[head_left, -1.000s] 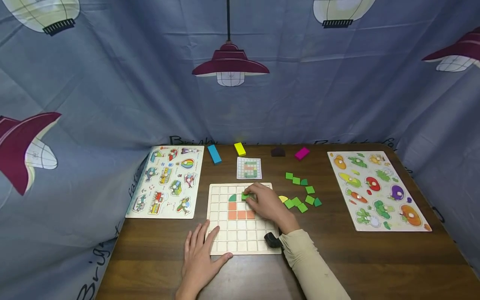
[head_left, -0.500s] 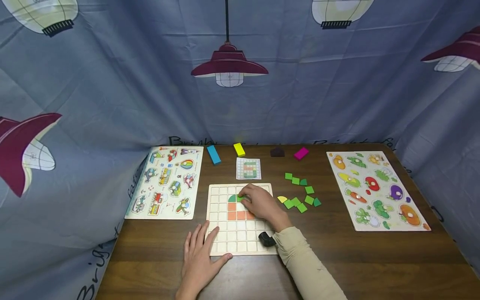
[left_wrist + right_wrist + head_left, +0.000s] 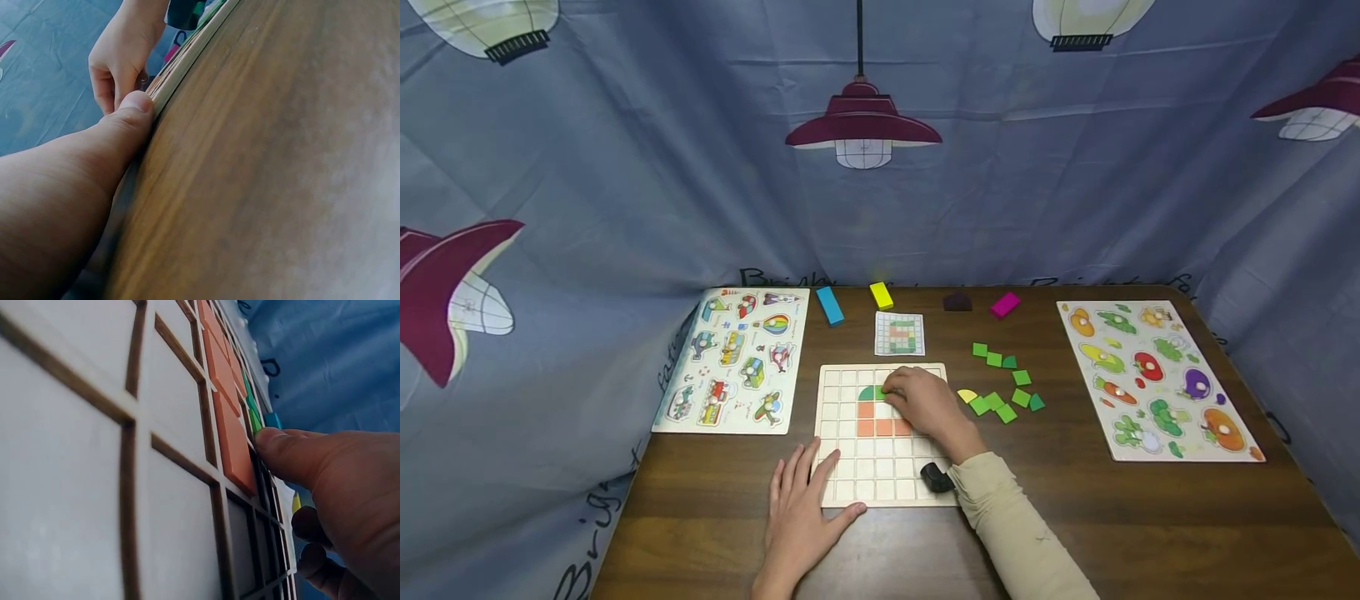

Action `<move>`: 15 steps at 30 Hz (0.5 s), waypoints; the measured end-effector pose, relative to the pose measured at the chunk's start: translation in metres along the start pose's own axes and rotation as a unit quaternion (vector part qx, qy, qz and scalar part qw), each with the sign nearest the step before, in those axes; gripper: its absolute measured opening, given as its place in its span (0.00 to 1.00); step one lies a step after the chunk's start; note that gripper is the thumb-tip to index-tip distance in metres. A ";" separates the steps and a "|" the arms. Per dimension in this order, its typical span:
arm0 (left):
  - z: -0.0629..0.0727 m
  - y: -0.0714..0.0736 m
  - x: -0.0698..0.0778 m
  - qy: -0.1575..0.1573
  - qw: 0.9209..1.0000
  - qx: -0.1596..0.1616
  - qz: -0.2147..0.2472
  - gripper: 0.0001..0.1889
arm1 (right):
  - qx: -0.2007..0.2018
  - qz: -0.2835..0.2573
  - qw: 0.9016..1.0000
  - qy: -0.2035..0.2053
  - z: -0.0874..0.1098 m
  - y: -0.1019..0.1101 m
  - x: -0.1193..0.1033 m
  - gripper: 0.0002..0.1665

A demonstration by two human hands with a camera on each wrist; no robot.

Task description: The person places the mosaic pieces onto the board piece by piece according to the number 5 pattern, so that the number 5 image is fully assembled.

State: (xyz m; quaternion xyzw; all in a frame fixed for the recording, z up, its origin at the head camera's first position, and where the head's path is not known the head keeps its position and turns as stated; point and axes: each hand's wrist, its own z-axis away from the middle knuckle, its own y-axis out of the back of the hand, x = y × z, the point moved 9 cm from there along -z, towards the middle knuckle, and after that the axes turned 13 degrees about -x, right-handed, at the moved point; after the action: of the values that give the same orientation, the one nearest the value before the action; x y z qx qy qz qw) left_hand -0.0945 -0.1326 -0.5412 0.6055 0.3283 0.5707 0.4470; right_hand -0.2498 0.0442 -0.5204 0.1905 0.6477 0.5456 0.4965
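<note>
A wooden grid board (image 3: 883,471) lies in the middle of the table. My right hand (image 3: 928,408) reaches over it, thumb and fingertips pinching a light green square tile (image 3: 881,392) at a cell of the upper rows. In the right wrist view the thumb (image 3: 275,442) is right at the green tile; the other fingertips are partly hidden. Left of that tile sits a dark green quarter-round tile (image 3: 866,393), with several orange square tiles (image 3: 866,427) below. My left hand (image 3: 805,517) rests spread at the board's near left corner, its thumb (image 3: 134,103) along the front edge.
Several loose green tiles (image 3: 1006,412) and a yellow rounded tile (image 3: 967,395) lie right of the board. Behind it is a printed pattern card (image 3: 899,333). Blue (image 3: 830,306), yellow, black and magenta blocks line the back. Picture puzzle boards flank left (image 3: 730,362) and right (image 3: 1161,383).
My right hand has moved slightly left, bringing the light green tile up beside the dark green quarter-round tile. The left hand has stayed in place.
</note>
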 end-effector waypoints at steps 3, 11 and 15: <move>-0.001 0.000 0.001 -0.004 1.000 0.001 0.000 0.45 | 0.004 -0.003 1.000 -0.001 0.002 0.002 0.002 0.07; -0.002 0.000 0.002 0.002 1.000 -0.012 0.010 0.45 | 0.020 0.005 1.000 -0.003 0.017 0.015 0.013 0.04; -0.002 0.001 0.002 0.004 1.000 -0.013 0.013 0.45 | 0.057 -0.025 0.998 -0.029 0.042 0.027 0.038 0.05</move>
State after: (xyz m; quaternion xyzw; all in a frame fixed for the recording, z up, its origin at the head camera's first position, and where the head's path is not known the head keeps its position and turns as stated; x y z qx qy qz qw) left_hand -0.0958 -0.1309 -0.5398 0.6017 0.3151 0.5827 0.4462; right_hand -0.2383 0.1053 -0.5092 0.2179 0.6679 0.4895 0.5165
